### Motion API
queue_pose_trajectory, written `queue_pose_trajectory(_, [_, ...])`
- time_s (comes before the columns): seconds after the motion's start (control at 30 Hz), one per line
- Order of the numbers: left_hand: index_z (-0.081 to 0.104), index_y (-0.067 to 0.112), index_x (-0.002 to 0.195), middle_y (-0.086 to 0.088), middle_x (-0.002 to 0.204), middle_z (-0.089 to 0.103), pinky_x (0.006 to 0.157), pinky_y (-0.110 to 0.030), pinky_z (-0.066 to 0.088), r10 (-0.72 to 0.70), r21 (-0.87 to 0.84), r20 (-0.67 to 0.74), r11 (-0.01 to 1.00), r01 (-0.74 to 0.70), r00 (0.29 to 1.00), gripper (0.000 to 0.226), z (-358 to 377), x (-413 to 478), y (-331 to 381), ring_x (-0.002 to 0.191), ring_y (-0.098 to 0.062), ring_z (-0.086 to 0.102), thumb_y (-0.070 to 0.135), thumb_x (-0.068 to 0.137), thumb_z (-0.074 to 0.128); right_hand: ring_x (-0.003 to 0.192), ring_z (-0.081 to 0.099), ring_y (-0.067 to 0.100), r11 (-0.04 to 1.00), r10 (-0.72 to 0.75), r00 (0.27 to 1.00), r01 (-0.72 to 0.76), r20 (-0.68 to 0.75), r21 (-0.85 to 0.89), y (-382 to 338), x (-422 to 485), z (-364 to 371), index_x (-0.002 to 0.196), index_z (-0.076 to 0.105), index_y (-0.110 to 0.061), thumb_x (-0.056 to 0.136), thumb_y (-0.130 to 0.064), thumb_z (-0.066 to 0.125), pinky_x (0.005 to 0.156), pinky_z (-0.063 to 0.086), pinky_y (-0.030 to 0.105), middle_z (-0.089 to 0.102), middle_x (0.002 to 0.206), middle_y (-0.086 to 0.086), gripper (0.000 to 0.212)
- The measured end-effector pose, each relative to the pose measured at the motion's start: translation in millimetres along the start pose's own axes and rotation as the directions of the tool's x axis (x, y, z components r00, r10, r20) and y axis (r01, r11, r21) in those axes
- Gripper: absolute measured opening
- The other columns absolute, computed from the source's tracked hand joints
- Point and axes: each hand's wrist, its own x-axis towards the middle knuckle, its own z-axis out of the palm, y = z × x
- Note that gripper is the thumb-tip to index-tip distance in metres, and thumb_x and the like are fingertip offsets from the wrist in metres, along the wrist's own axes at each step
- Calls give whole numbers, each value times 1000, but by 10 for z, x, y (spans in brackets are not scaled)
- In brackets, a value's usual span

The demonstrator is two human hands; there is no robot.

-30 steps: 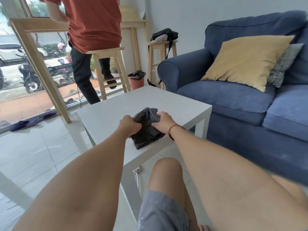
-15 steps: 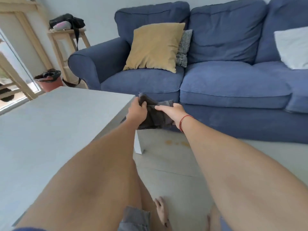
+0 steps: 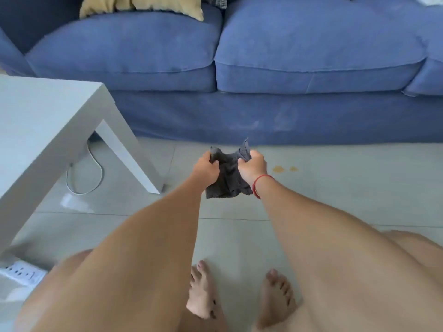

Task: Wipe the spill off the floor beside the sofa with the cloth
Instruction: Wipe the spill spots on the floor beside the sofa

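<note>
A dark grey cloth (image 3: pixel 227 178) hangs in the air over the floor, gripped at its top corners by both hands. My left hand (image 3: pixel 206 167) holds the left corner and my right hand (image 3: pixel 253 165), with a red string at the wrist, holds the right corner. The spill (image 3: pixel 279 168) is a small yellowish patch with a smaller spot beside it on the pale floor tiles, just right of my right hand and a short way in front of the blue sofa (image 3: pixel 263 116).
A white low table (image 3: pixel 48 116) stands at the left with its leg near my left arm. A white cable (image 3: pixel 96 168) loops under it, and a power strip (image 3: pixel 21 271) lies at the lower left. My bare feet (image 3: pixel 201 291) stand below the cloth.
The cloth has been lifted off the table and carried right and down, over the floor in front of the sofa. The view has turned and tilted down toward the floor and spill.
</note>
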Motion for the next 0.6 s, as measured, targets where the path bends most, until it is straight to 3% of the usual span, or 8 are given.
queue_pose_trajectory(0.27, [48, 7, 129, -20, 129, 54, 100, -48, 48, -185, -17, 45, 982, 186, 982, 33, 542, 879, -697, 119, -39, 52, 19, 99, 44, 92, 59, 31, 991, 133, 990, -131, 52, -31, 669, 717, 670, 103, 56, -4, 94, -11, 46, 81, 47, 35, 64, 113, 18, 15])
queue_pose_trajectory(0.33, [48, 9, 128, -20, 129, 55, 98, -49, 49, -240, -44, 68, 969, 243, 968, 32, 674, 1064, -860, 118, -39, 53, 20, 99, 43, 101, 60, 34, 983, 176, 983, -173, 47, -56, 844, 868, 829, 109, 53, -3, 94, -12, 46, 89, 48, 40, 61, 119, 18, 19])
queue_pose_trajectory(0.4, [42, 12, 136, -17, 134, 52, 102, -46, 46, -321, -66, 78, 943, 326, 944, 39, 795, 1203, -1030, 122, -37, 51, 24, 99, 41, 123, 51, 35, 969, 211, 977, -205, 30, -138, 1020, 975, 978, 129, 45, -5, 93, -15, 49, 100, 44, 43, 51, 135, 16, 37])
queue_pose_trajectory(0.43, [38, 14, 141, -16, 138, 48, 104, -45, 44, -355, -59, 67, 931, 359, 932, 43, 840, 1268, -1124, 126, -36, 47, 27, 99, 40, 135, 40, 33, 954, 187, 982, -178, 17, -241, 1111, 1002, 1042, 139, 36, -8, 93, -19, 51, 107, 38, 45, 39, 147, 14, 49])
queue_pose_trajectory(0.5, [29, 17, 148, -14, 146, 38, 108, -48, 37, -370, 30, -10, 929, 370, 929, 50, 869, 1387, -1318, 135, -35, 35, 30, 99, 38, 147, 15, 27, 862, 15, 997, 24, 73, -506, 1285, 999, 1157, 149, 20, -12, 94, -30, 49, 116, 21, 49, 13, 160, 10, 65])
queue_pose_trajectory(0.6, [17, 18, 153, -15, 158, 17, 116, -49, 20, -252, 249, -107, 930, 271, 962, 59, 792, 1537, -1605, 147, -32, 13, 33, 99, 37, 149, 6, 25, 685, -242, 922, 382, 301, -620, 1517, 971, 1361, 151, 18, -19, 95, -41, 42, 119, 7, 49, 3, 162, 8, 65])
